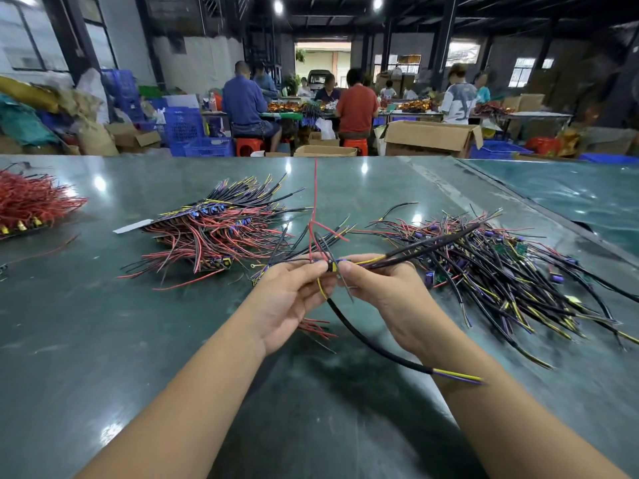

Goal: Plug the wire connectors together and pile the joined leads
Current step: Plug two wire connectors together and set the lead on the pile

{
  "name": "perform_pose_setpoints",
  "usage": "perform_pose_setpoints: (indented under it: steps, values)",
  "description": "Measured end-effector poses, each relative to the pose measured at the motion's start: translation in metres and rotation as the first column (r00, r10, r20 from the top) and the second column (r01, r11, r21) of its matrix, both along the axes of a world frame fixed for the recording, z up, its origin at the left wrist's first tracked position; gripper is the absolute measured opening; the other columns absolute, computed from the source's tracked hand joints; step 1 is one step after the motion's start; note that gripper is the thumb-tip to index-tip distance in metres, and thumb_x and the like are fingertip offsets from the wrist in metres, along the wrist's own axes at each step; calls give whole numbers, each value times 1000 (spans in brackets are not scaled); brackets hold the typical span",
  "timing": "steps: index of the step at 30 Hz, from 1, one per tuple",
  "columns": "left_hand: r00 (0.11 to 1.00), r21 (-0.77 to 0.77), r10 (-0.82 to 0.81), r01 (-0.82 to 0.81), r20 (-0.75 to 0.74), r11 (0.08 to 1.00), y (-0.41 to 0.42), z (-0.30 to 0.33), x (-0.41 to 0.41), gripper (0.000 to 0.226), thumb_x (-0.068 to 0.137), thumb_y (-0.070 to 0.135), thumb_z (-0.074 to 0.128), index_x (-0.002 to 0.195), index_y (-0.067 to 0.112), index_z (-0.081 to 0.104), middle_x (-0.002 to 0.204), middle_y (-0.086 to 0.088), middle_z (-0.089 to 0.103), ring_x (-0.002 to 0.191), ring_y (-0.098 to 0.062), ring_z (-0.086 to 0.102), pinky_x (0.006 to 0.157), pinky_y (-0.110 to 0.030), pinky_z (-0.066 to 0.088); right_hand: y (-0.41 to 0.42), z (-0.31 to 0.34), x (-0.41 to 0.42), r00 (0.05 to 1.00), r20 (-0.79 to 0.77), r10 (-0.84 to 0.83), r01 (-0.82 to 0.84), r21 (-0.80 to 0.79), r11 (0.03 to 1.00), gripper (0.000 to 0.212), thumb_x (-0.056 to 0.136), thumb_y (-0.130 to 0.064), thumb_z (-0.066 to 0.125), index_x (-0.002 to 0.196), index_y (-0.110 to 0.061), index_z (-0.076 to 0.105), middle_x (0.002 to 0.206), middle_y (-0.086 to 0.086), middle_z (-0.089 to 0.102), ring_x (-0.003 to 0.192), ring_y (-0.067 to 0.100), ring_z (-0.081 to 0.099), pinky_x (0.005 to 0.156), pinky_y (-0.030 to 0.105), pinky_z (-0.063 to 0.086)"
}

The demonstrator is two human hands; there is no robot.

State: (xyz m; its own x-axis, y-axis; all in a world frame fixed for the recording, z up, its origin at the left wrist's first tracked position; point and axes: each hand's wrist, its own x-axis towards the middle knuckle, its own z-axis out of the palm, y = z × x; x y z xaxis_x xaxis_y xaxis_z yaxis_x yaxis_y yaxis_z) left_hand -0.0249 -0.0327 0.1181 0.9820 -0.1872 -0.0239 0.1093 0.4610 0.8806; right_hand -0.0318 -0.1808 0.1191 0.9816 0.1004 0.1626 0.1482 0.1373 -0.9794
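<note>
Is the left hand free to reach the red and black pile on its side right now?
Probably not yet: the left hand pinches the connector with the right hand. The pile itself lies unobstructed.

Factory assembly hall: seated workers [356,105], wire heaps [221,229], cartons [428,138].

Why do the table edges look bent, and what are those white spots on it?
Head view: the wide-angle lens curves the green table at the frame edges; the white spots are ceiling lamps reflected as glare; the wire pile on the right looks slightly motion-blurred.
</note>
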Motion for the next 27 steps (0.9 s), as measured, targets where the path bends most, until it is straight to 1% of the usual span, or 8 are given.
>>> perform_pose_setpoints:
  steps: [3, 7, 11, 14, 16, 21, 24, 27]
  values:
    - [999, 20, 39, -39, 6, 999, -1, -1, 2, 12, 88, 11, 57, 90, 7, 68, 74, -2, 70, 61, -8, 64, 62, -19, 56, 0, 0, 1, 999, -33, -22, 24, 75, 997, 5, 80, -6, 70, 81, -11, 69, 68, 1, 67, 68, 12, 61, 65, 19, 51]
    - [995, -5, 101, -101, 15, 995, -1, -2, 3, 6, 84, 3, 61, 86, 6, 66, 73, -5, 72, 59, -11, 66, 57, -20, 55, 0, 0, 1, 994, -97, 43, -30, 135, 990, 13, 76, -5, 72, 89, -3, 67, 70, 6, 68, 65, 12, 64, 65, 19, 54]
    - [999, -9, 44, -44, 26, 999, 1, -1, 4, 11, 76, 8, 65, 86, 3, 65, 72, -7, 72, 58, -10, 67, 57, -18, 55, -2, 1, -1, 987, -112, 111, -82, 232, 969, 16, 74, -4, 68, 90, 0, 67, 70, 7, 71, 64, 11, 68, 62, 17, 53]
    - [999, -26, 1, 0, 37, 1000, 2, -1, 4, 12, 70, 12, 65, 77, 7, 73, 73, -7, 72, 59, -11, 67, 58, -18, 55, -4, 0, 0, 977, -128, 171, -125, 309, 943, 23, 67, -8, 68, 89, 0, 68, 74, 8, 72, 66, 12, 69, 61, 16, 53]
    - [999, -43, -24, 26, 39, 999, 3, -2, 5, 14, 70, 14, 64, 74, 7, 76, 76, -8, 73, 61, -12, 68, 58, -18, 54, -6, 0, -1, 966, -140, 219, -160, 345, 925, 23, 68, -9, 67, 89, -1, 71, 78, 9, 72, 68, 12, 69, 63, 16, 54]
    - [998, -24, -46, 48, 49, 999, 7, -2, 8, 15, 71, 16, 65, 76, 9, 78, 77, -7, 73, 62, -9, 67, 59, -16, 53, -2, -1, -1, 952, -161, 262, -170, 432, 886, 13, 69, -8, 67, 76, -8, 77, 78, 7, 73, 68, 11, 69, 65, 16, 55]
    - [999, -44, -22, 24, 43, 999, 9, -2, 10, 14, 71, 16, 65, 74, 9, 78, 73, -4, 72, 60, -7, 66, 58, -16, 54, 4, -1, -2, 961, -150, 231, -133, 482, 866, 12, 67, -4, 67, 72, -9, 76, 74, 5, 72, 65, 10, 69, 62, 16, 55]
    - [999, -74, 30, -28, 27, 997, 13, -1, 11, 18, 72, 19, 64, 76, 7, 77, 66, -2, 68, 56, -5, 64, 55, -15, 53, 2, 1, -1, 973, -138, 184, -69, 589, 805, 13, 67, -2, 65, 68, -10, 76, 71, 3, 70, 64, 10, 68, 62, 15, 54]
